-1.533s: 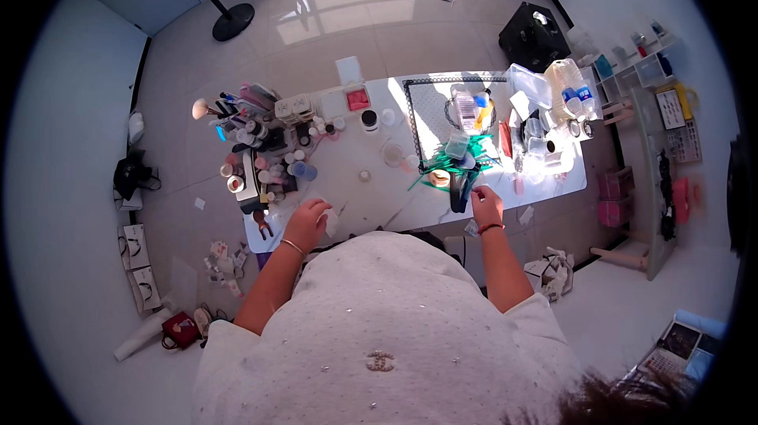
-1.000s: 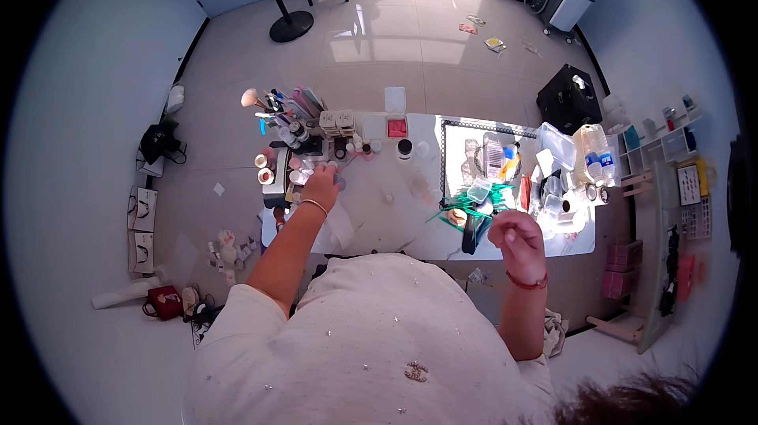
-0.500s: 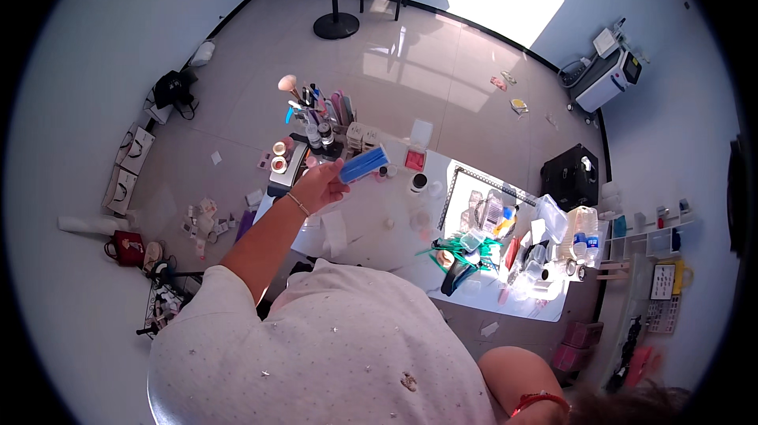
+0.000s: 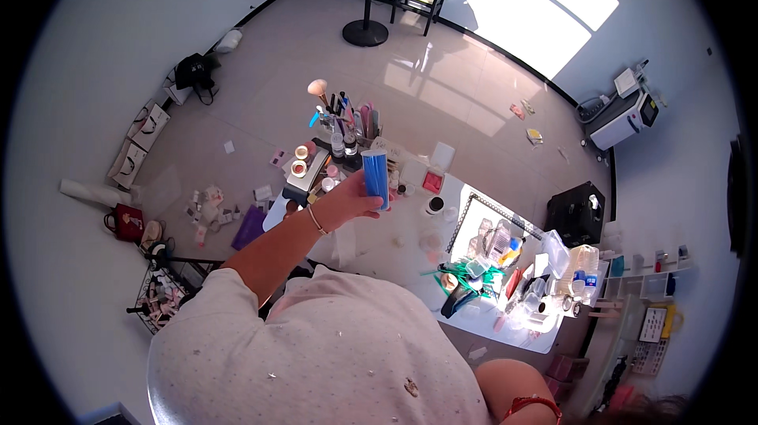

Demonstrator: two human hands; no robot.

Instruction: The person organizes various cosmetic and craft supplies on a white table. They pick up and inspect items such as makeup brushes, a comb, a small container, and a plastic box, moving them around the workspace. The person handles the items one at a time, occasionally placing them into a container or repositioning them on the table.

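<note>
My left hand (image 4: pixel 351 197) is closed around a blue oblong item (image 4: pixel 377 176) with a pale end, stood nearly upright above the white table (image 4: pixel 367 255). Whether it is a tube or a folded sheet, I cannot tell. Just beyond and left of the hand are dark-capped bottles (image 4: pixel 343 144), and a makeup brush (image 4: pixel 317 89) rises from a group of pens and files. Small round jars (image 4: pixel 298 168) stand to its left. Of my right arm only the part with a red bracelet (image 4: pixel 530 403) shows at the lower edge; the right hand is out of sight.
Green straps (image 4: pixel 474 287), clear plastic boxes (image 4: pixel 555 253) and other small items crowd the table's right end. Behind it stands a black case (image 4: pixel 575 216). A purple item (image 4: pixel 249 227) and scattered packets lie left of the table. A fan (image 4: pixel 365 30) stands farther off.
The blue item has turned from slanting sideways to nearly upright in my left hand, which sits slightly lower and farther right. The whole view has shifted, with the room appearing lower and farther right.
</note>
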